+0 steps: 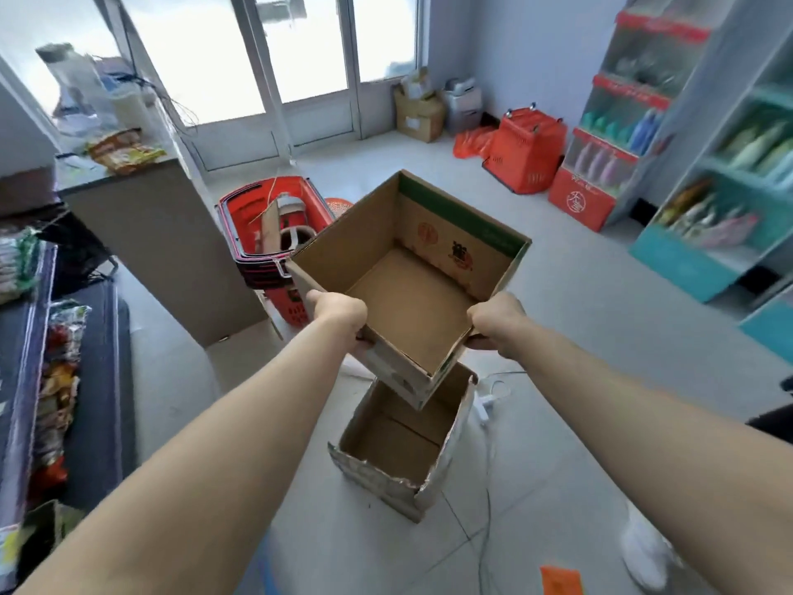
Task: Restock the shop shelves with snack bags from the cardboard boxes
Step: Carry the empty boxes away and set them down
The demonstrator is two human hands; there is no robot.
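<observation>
I hold an open, empty cardboard box [412,289] in the air at the middle of the view. My left hand [339,315] grips its near left rim and my right hand [493,319] grips its near right rim. Right below it a second open cardboard box [394,448] with torn edges stands on the floor, also empty. Snack bags [55,380] lie on the dark shelf [103,380] along the left edge.
A red shopping basket [274,234] stands behind the held box, next to a grey counter [163,242] with snack bags [124,152] on top. Another red basket [528,152] and bottle shelves [618,122] stand at the right wall. A white cable [489,405] runs over the floor.
</observation>
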